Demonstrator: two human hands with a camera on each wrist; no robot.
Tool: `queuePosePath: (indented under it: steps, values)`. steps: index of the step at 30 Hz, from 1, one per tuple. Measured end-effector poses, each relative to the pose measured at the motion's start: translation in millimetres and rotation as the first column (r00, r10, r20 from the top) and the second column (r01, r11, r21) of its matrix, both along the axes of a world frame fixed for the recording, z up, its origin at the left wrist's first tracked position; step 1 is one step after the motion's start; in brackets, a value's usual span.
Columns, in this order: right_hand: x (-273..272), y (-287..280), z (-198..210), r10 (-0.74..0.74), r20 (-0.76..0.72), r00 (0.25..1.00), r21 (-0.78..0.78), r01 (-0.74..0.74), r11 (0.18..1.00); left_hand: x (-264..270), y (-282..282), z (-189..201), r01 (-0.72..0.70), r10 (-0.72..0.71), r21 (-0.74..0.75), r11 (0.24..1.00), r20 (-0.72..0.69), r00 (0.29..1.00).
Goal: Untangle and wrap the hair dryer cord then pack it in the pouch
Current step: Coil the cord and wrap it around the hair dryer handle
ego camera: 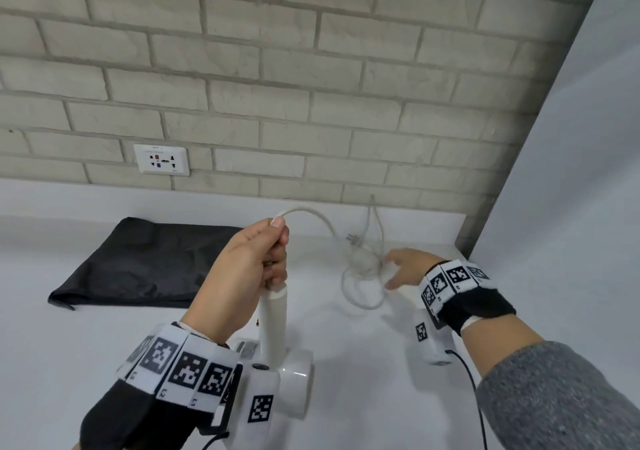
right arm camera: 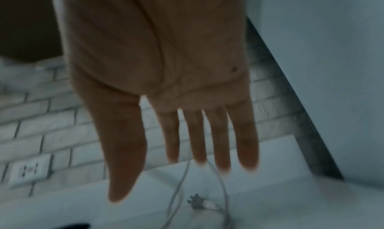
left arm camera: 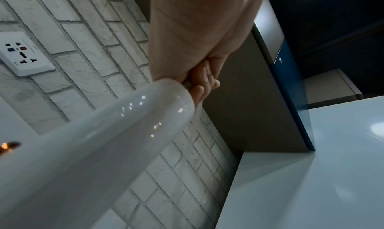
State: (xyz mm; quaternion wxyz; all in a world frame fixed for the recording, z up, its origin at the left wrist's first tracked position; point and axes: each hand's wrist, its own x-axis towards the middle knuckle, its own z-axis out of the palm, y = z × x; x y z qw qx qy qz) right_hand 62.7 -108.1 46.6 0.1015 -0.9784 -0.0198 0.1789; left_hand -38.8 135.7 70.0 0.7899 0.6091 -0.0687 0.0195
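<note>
A person's left hand (ego camera: pixel 249 269) grips the hair dryer (ego camera: pixel 277 339) handle's cord (ego camera: pixel 322 217) end upright as the flat-fingered, empty right hand (ego camera: pixel 405 268) reaches the far-right tangle near the plug (right arm camera: pixel 199 203), likely untangling next; pouch (ego camera: pixel 138 262) lies left.

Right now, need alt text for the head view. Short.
A left hand grips the top of an upright white hair dryer handle where its cord leaves, while the open right hand reaches for the tangled cord and plug on a white counter. A black pouch lies flat at left, below a wall socket.
</note>
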Motion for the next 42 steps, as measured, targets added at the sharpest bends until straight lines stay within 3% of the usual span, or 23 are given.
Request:
queuePosePath:
  steps: [2,3,4,6,7,8,10,13,16,19,21,25,29,34,37,39,42]
  values:
    - [-1,2,-2,0.044,0.065,0.997,-0.14,-0.035,0.99,0,-2,-1,0.008,-0.008,0.005,1.0,-0.004,1.0]
    - [1,3,-1,0.047,0.163,0.985,-0.037,-0.042,0.998,0,-3,-1,0.014,-0.014,0.006,1.0,-0.006,1.0]
    - [0,5,1,0.013,0.248,0.969,0.189,-0.061,0.98,1,-5,-1,0.025,-0.025,0.001,1.0,-0.01,1.0]
    - [-14,21,11,0.04,0.318,0.947,0.601,-0.233,0.764,1,-8,-1,0.062,-0.062,-0.018,0.998,-0.011,0.998]
    - [-22,33,16,0.109,0.291,0.951,0.716,-0.292,0.634,1,-9,0,0.086,-0.086,-0.028,0.996,-0.003,0.996]
    - [-30,45,18,0.192,0.265,0.945,0.77,-0.327,0.548,2,-10,1,0.11,-0.11,-0.037,0.993,0.008,0.994]
    - [-39,67,13,0.309,0.273,0.911,0.779,-0.398,0.484,4,-9,4,0.161,-0.161,-0.068,0.985,0.011,0.987]
    - [-43,84,1,0.233,0.353,0.906,0.77,-0.423,0.478,7,-5,4,0.253,-0.262,-0.163,0.954,-0.03,0.965]
    - [-47,94,-11,0.161,0.313,0.936,0.816,-0.352,0.458,12,-1,0,0.283,-0.31,-0.28,0.917,-0.057,0.949]
    - [-50,95,-24,0.197,0.261,0.945,0.748,-0.327,0.577,16,3,-3,0.332,-0.382,-0.419,0.845,-0.038,0.923]
    - [-57,93,-34,0.239,0.227,0.944,0.686,-0.33,0.648,17,6,-5,0.398,-0.444,-0.433,0.809,-0.006,0.896]
    - [-74,86,-46,0.249,0.296,0.922,0.596,-0.382,0.706,13,5,-5,0.402,-0.43,-0.387,0.83,0.017,0.903]
    - [-87,74,-52,0.26,0.324,0.91,0.61,-0.411,0.677,13,2,-8,0.382,-0.399,-0.464,0.799,0.066,0.915]
    - [-82,43,-60,0.092,0.277,0.956,0.742,-0.274,0.612,9,3,-5,0.257,-0.237,-0.381,0.888,0.1,0.966]
    - [-81,33,-63,-0.024,0.198,0.98,0.856,-0.161,0.491,8,2,-5,0.249,-0.21,-0.413,0.876,0.137,0.968]
    - [-85,33,-63,-0.069,0.178,0.982,0.893,-0.132,0.429,9,1,-6,0.204,-0.154,-0.366,0.908,0.161,0.975]
    - [-94,39,-56,-0.013,0.286,0.958,0.814,-0.236,0.531,13,0,-5,0.115,-0.07,-0.167,0.979,0.255,0.964]
